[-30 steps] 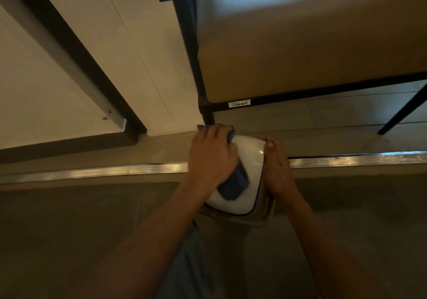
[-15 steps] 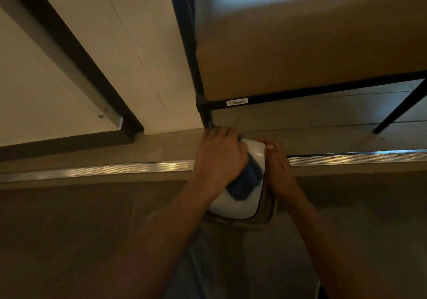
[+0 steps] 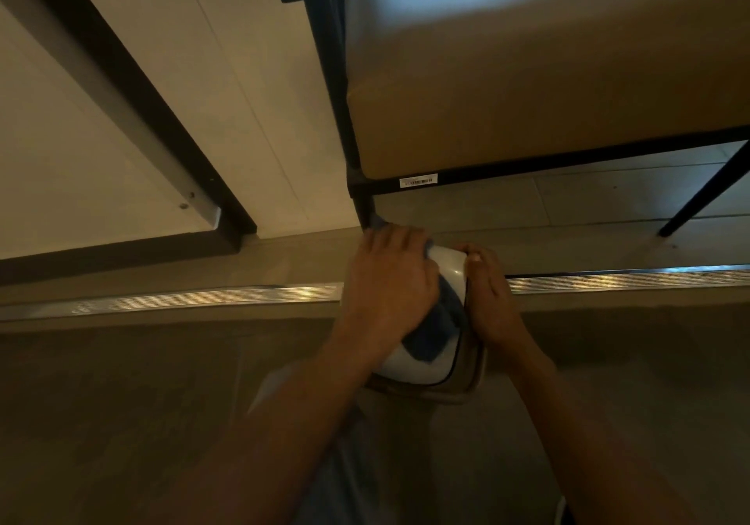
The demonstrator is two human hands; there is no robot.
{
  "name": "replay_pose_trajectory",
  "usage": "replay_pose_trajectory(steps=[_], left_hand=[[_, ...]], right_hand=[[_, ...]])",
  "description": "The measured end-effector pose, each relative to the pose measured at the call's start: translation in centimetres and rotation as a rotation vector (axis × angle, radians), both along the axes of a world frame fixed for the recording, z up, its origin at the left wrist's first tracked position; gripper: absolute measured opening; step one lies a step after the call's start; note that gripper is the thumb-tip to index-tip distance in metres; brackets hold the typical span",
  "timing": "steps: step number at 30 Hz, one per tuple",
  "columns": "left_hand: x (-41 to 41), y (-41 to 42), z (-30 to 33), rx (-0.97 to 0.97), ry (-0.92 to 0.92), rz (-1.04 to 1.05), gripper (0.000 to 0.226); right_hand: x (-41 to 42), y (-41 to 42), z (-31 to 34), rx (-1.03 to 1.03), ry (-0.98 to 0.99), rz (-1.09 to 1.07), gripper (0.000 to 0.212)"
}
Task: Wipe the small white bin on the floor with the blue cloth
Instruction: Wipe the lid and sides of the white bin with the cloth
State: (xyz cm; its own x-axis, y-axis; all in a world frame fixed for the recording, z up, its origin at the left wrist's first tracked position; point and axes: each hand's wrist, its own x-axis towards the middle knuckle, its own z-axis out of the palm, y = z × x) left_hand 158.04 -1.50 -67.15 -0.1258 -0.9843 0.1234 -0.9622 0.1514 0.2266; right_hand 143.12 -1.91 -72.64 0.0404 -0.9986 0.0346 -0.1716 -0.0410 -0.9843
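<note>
bin [image 3: 426, 366] | small, white, sat on the floor [image 3: 121, 403] beside a metal strip [image 3: 182, 301], below a black-framed table [image 3: 527, 78] | left hand [image 3: 389, 285] pressed flat on the blue cloth [image 3: 436, 329] atop the bin | right hand [image 3: 489, 297] curled around the bin's right side

One white bin [image 3: 422, 366], one blue cloth [image 3: 436, 327] on it — two hands: left hand [image 3: 391, 285], right hand [image 3: 491, 301].
</note>
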Motion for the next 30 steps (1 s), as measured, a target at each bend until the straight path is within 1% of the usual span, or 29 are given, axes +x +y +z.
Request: replay_pose_trajectory(steps=[3, 4, 5, 6, 7, 9, 10, 12, 13, 14, 15, 16, 17, 18, 19, 20, 21, 22, 23, 24, 25, 27, 29, 30], left_hand=[[0.0, 4.2, -1.5, -0.075, -0.106, -0.287, 0.060], [1.5, 5.0, -1.9, -0.098, -0.118, -0.319, 0.062], [3.2, 5.4, -2.2, -0.107, -0.105, -0.306, 0.062], [4.9, 5.3, -2.6, -0.119, -0.063, -0.238, 0.061], [6.3, 4.8, -2.6, -0.106, 0.018, -0.147, 0.060], [6.9, 3.0, -1.7, 0.003, 0.299, 0.104, 0.052], [6.4, 1.4, -1.3, 0.062, 0.439, 0.195, 0.046], [4.9, -0.9, -0.7, 0.165, 0.574, 0.295, 0.038], [4.3, -1.5, -1.4, 0.185, 0.551, 0.346, 0.038], [3.6, -1.5, -1.8, 0.206, 0.459, 0.431, 0.038], [3.1, -0.5, -2.5, 0.150, 0.322, 0.514, 0.040], [3.0, 0.9, -3.0, 0.042, 0.233, 0.557, 0.043], [3.2, 3.1, -3.1, -0.040, 0.197, 0.421, 0.047], [4.1, 4.9, -3.7, -0.075, 0.207, 0.196, 0.050], [4.9, 5.6, -3.2, -0.061, 0.241, 0.026, 0.052], [5.6, 5.1, -2.7, -0.073, 0.277, -0.030, 0.051], [6.0, 4.5, -1.5, -0.056, 0.313, 0.014, 0.048], [5.5, 2.5, -1.4, -0.013, 0.375, 0.105, 0.045], [5.2, 0.7, -1.0, 0.036, 0.389, 0.200, 0.042], [4.4, -1.0, -0.6, 0.105, 0.376, 0.267, 0.040], [3.4, -1.7, -0.5, 0.117, 0.316, 0.278, 0.038], [2.5, -1.1, -0.5, -0.009, 0.208, 0.175, 0.040], [2.8, 1.3, -1.4, -0.123, 0.143, -0.011, 0.045], [3.5, 2.6, -2.0, -0.148, 0.116, -0.075, 0.046]], right_hand=[[0.0, -0.1, -0.1, -0.011, -0.008, 0.016, 0.036], [0.1, -0.1, -0.1, 0.004, -0.005, 0.018, 0.037], [0.2, 0.0, 0.0, 0.015, -0.004, 0.012, 0.038], [0.3, 0.1, 0.0, 0.008, -0.005, 0.004, 0.039], [0.3, 0.2, 0.0, 0.001, 0.004, -0.005, 0.037], [0.3, 0.4, 0.1, 0.004, 0.011, -0.014, 0.032], [0.3, 0.4, 0.1, 0.015, 0.001, -0.010, 0.031], [0.2, 0.4, -0.1, 0.050, -0.012, 0.006, 0.033], [0.2, 0.4, 0.0, 0.064, -0.012, 0.012, 0.035], [0.3, 0.5, 0.0, 0.066, -0.012, 0.010, 0.038], [0.3, 0.5, 0.2, 0.061, -0.002, 0.002, 0.040], [0.4, 0.5, 0.3, 0.049, 0.014, -0.008, 0.040], [0.5, 0.6, 0.5, 0.036, 0.033, -0.020, 0.038], [0.6, 0.6, 0.7, 0.025, 0.044, -0.029, 0.033], [0.7, 0.6, 0.9, 0.023, 0.056, -0.036, 0.030], [0.6, 0.6, 0.8, 0.018, 0.057, -0.041, 0.028], [0.6, 0.7, 0.8, 0.030, 0.055, -0.043, 0.028], [0.6, 0.9, 0.8, 0.049, 0.045, -0.033, 0.031], [0.6, 1.1, 1.0, 0.066, 0.037, -0.024, 0.036], [0.7, 1.2, 0.9, 0.078, 0.037, -0.021, 0.042], [0.7, 1.2, 1.0, 0.084, 0.048, -0.025, 0.044], [0.8, 1.2, 1.2, 0.076, 0.083, -0.047, 0.042], [1.0, 1.2, 1.7, 0.054, 0.122, -0.066, 0.041], [1.2, 1.1, 2.1, 0.055, 0.137, -0.074, 0.038]])
